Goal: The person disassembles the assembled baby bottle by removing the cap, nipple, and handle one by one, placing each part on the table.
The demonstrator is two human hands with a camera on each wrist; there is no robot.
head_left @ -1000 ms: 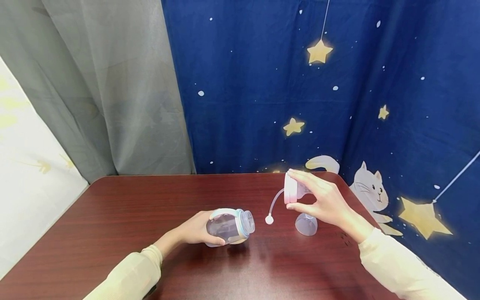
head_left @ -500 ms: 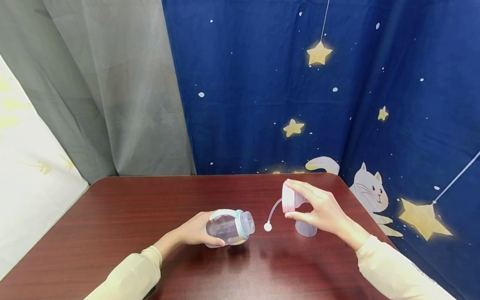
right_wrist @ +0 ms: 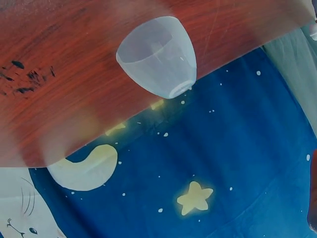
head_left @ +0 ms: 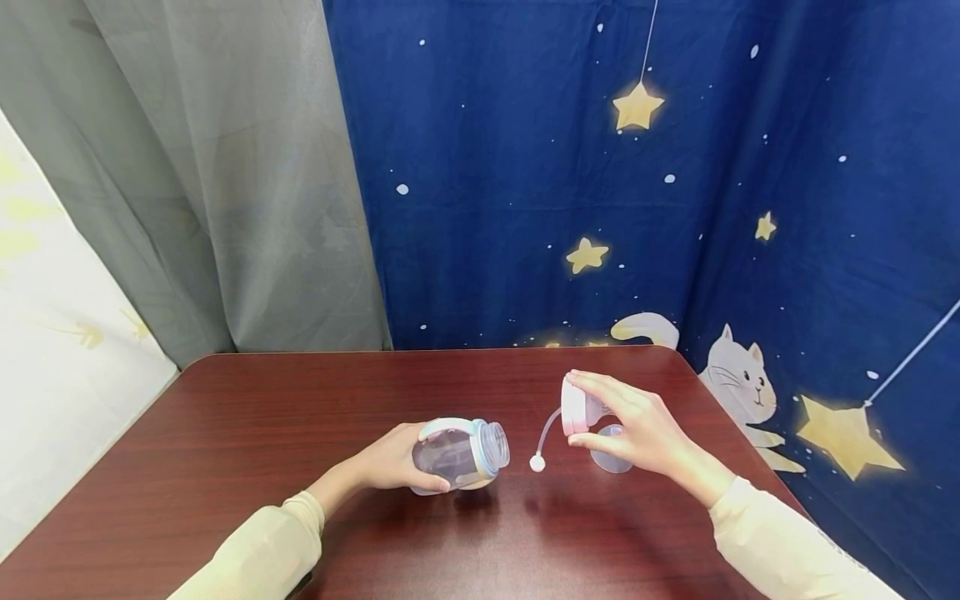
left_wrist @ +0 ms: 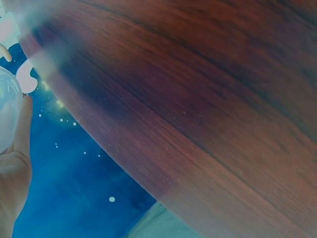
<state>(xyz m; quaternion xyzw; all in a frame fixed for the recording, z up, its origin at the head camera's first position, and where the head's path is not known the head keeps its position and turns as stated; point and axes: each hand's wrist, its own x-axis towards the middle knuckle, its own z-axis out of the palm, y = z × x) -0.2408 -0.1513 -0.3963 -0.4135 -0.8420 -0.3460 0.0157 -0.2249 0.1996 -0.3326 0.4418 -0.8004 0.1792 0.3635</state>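
In the head view my left hand [head_left: 396,458] grips a clear baby bottle [head_left: 450,457] with pale handles, tilted on its side with its open neck facing right. Part of the bottle [left_wrist: 8,109] and the hand [left_wrist: 14,183] show at the left edge of the left wrist view. My right hand [head_left: 641,427] pinches the pink collar [head_left: 573,407] of the bottle's nipple top between thumb and fingers. From the collar a thin straw [head_left: 548,427] curves down to a white weighted ball [head_left: 537,462], a short gap right of the bottle's neck.
A clear dome cap [head_left: 611,461] stands on the dark red wooden table [head_left: 300,400] behind and below my right hand; the right wrist view shows this cap [right_wrist: 158,57] whole. Beyond the table's far edge hang a grey curtain [head_left: 262,208] and a blue star-patterned curtain [head_left: 510,167].
My right hand has come down and slightly left with the nipple top, and the straw's ball hangs lower. The left hand and the bottle have stayed in place.
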